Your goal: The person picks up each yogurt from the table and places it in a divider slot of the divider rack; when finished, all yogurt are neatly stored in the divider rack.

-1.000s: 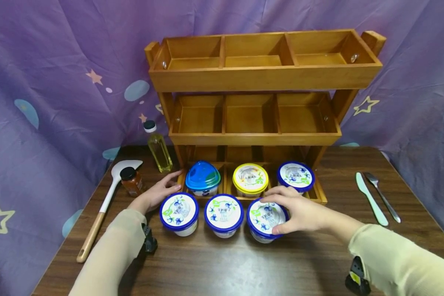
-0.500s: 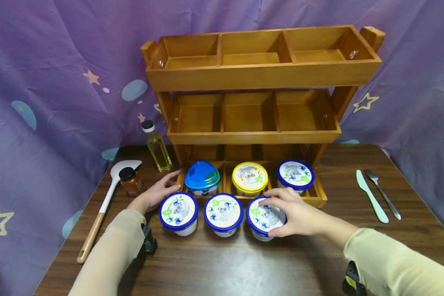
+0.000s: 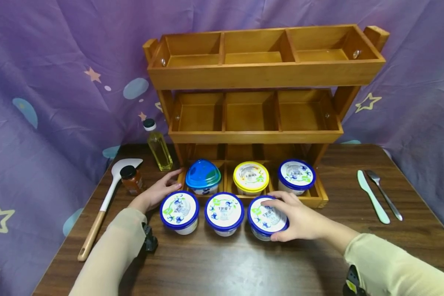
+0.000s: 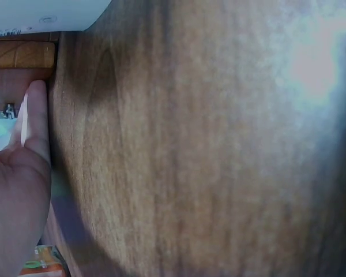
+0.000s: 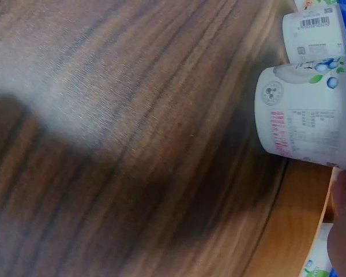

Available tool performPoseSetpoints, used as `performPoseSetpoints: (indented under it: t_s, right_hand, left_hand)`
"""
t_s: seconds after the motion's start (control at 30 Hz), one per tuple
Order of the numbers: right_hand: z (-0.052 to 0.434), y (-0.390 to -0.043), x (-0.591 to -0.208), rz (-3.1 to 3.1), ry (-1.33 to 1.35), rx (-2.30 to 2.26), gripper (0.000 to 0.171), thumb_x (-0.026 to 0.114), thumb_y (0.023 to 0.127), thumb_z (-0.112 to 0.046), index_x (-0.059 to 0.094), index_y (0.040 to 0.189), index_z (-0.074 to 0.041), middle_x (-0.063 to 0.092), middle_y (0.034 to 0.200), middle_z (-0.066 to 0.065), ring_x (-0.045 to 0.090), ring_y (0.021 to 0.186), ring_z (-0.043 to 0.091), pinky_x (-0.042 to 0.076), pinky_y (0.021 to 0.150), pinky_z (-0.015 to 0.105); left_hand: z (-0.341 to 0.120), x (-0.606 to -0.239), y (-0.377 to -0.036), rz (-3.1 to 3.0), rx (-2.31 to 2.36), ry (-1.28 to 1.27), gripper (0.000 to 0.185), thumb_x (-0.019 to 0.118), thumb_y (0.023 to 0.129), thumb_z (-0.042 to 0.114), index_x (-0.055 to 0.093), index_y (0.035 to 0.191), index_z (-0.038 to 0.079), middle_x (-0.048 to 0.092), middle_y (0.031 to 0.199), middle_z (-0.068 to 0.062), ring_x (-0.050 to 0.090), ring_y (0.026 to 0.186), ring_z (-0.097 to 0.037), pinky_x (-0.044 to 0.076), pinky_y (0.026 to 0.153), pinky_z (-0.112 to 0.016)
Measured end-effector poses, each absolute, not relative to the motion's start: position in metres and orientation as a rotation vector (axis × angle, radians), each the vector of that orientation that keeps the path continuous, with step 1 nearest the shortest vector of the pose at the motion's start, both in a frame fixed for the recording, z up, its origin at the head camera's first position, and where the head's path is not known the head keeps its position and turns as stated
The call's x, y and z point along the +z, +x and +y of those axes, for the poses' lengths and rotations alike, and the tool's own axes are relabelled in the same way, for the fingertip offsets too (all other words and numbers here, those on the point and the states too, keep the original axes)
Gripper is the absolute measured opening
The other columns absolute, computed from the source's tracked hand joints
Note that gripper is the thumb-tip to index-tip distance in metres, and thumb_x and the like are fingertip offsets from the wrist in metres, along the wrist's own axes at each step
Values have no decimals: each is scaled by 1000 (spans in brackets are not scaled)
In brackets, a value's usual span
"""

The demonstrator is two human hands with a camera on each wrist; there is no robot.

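My right hand [image 3: 297, 220] holds the rim of the right front yogurt tub [image 3: 265, 214], thumb at the near side and fingers at the far side. Its blue-edged white lid carries blueberry pictures; the right wrist view shows its white side wall [image 5: 303, 118] in front of the wooden rack. Two matching tubs, a middle one [image 3: 224, 211] and a left one [image 3: 179, 209], stand in the same row. My left hand [image 3: 157, 195] lies with extended fingers against the left end of the rack's lowest tier; the left wrist view shows the fingers [image 4: 37, 115] along the wood.
The three-tier wooden rack [image 3: 255, 137] has a blue-lidded tub [image 3: 202, 176], a yellow-lidded tub [image 3: 250, 177] and another blue-rimmed tub [image 3: 297, 174] at the bottom. Left stand an oil bottle [image 3: 159, 150], a sauce jar [image 3: 132, 181] and a ladle [image 3: 106, 197]. Right lie a knife [image 3: 371, 195] and fork [image 3: 385, 195].
The thumb of my right hand has shifted slightly toward me along the tub's rim. My left hand and the rest have stayed in place; the head view has moved a little.
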State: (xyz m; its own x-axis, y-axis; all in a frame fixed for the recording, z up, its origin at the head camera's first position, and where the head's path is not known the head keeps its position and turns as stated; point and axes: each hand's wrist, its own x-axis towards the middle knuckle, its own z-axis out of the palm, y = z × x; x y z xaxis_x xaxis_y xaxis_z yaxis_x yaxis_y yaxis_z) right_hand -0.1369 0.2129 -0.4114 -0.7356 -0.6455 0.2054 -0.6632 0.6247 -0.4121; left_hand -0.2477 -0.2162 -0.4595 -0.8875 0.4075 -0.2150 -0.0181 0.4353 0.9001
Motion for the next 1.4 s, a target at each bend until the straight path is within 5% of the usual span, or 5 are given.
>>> performPoseSetpoints:
  t_s: [0.43, 0.8, 1.07, 1.4]
  right_hand:
    - [213, -133, -416, -2781, 1066, 857, 79, 84, 63, -42, 50, 130, -16, 39, 134, 18, 49, 113, 34, 46, 86, 48]
    - [224, -137, -372, -2725, 1051, 766, 79, 86, 61, -40, 52, 130, -20, 39, 137, 13, 42, 119, 39, 42, 87, 54]
    - [243, -146, -320, -2626, 1011, 719, 82, 91, 55, -31, 56, 127, -17, 43, 134, 8, 43, 117, 25, 28, 91, 12]
    - [255, -156, -272, -2467, 968, 733, 85, 94, 45, -16, 60, 122, -9, 46, 130, 16, 42, 114, 28, 24, 93, 11]
  left_hand:
    - [-215, -456, -246, 2272, 1446, 293, 65, 53, 95, 37, 22, 150, 22, 33, 141, -23, 31, 129, -37, 27, 103, -53]
    - [-216, -458, -247, 2274, 1448, 293, 65, 53, 95, 38, 22, 150, 22, 33, 141, -23, 32, 129, -37, 27, 103, -53]
    - [-216, -456, -248, 2294, 1423, 316, 66, 53, 95, 38, 21, 150, 21, 33, 141, -23, 32, 128, -37, 28, 102, -54]
    - [-217, -457, -247, 2286, 1433, 316, 66, 53, 95, 39, 21, 150, 21, 33, 141, -23, 32, 129, -38, 27, 103, -55]
